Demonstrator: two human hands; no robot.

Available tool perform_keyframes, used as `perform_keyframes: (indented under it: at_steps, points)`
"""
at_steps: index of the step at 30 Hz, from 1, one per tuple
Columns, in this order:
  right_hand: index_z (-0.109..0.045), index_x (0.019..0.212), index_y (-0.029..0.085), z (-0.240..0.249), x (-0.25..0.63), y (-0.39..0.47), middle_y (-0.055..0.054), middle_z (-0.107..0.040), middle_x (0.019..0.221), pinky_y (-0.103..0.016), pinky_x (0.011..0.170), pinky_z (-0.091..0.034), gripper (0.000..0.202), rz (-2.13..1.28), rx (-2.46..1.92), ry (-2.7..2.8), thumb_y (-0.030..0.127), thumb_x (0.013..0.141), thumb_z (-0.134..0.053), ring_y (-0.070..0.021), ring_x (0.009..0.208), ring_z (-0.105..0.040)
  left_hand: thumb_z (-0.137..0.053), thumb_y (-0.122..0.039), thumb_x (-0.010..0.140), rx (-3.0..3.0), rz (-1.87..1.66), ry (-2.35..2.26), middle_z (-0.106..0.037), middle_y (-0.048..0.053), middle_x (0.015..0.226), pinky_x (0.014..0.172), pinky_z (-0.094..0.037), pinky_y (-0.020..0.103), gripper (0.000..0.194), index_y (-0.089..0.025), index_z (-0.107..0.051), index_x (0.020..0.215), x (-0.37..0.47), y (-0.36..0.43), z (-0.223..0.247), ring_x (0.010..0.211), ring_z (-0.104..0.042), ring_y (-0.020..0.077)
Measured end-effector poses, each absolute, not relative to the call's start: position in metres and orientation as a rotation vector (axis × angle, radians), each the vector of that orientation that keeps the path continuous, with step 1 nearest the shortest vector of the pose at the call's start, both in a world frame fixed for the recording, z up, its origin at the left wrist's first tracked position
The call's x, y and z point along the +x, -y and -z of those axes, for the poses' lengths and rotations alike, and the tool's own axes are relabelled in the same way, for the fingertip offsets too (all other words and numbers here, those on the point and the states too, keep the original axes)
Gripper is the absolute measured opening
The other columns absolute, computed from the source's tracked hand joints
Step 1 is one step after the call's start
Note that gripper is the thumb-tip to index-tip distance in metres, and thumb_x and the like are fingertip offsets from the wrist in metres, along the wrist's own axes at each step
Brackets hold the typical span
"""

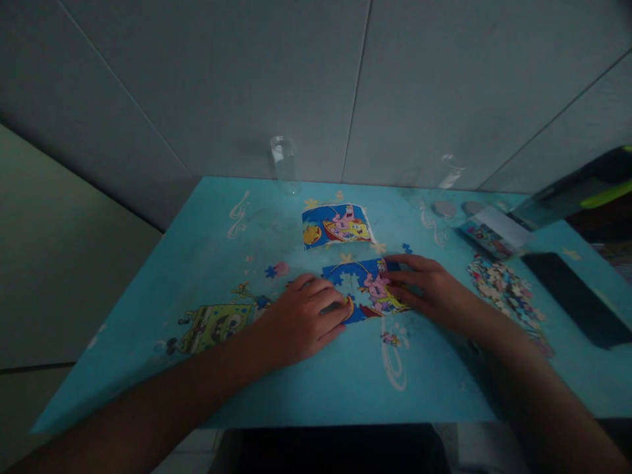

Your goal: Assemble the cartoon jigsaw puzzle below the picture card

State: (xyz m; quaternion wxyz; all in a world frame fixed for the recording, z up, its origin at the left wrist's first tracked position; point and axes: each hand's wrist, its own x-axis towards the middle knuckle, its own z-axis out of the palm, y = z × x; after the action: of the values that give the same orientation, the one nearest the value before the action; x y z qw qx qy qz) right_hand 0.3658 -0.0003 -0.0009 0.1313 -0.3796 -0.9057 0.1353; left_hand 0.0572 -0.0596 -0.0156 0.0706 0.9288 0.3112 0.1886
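A partly assembled jigsaw puzzle [378, 289] with blue, pink and yellow areas lies flat on the light blue table, with a gap in its left part. My left hand [311, 316] rests at the puzzle's left side, fingers bent and tips on its lower left edge; whether a piece is under them is hidden. Spread over the right side is my right hand [424, 283], its fingertips touching the puzzle. Behind the puzzle lies a slightly curled picture sheet [337, 226] with a similar cartoon scene. Loose pieces [277, 269] sit to the left, and a small blue piece [407, 248] lies behind my right hand.
A heap of loose pieces [508, 289] is at the right, beside a dark flat object [577, 299] and a clear box [494, 234]. Two clear containers [286, 164] [450, 172] stand near the wall, with round lids [444, 209] by the right one.
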Motion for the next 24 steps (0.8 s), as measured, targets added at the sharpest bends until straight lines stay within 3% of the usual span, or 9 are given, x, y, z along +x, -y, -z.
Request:
perform_keyframes:
  at_steps: [24]
  points:
    - [-0.072,0.123,0.027,-0.0038,0.358,0.0061,-0.01,-0.061,0.141,-0.05,0.103,-0.054,0.028,-0.339,-1.123,2.701,0.033,0.104,-0.052,-0.0272,0.121,-0.064,-0.066,-0.031,0.098,2.817,-0.557,-0.898,-0.069,0.004,0.116,0.099,-0.042,0.042,0.021,-0.023,-0.069,0.118,0.0562,0.0541,0.0197,0.111,-0.059,0.0222]
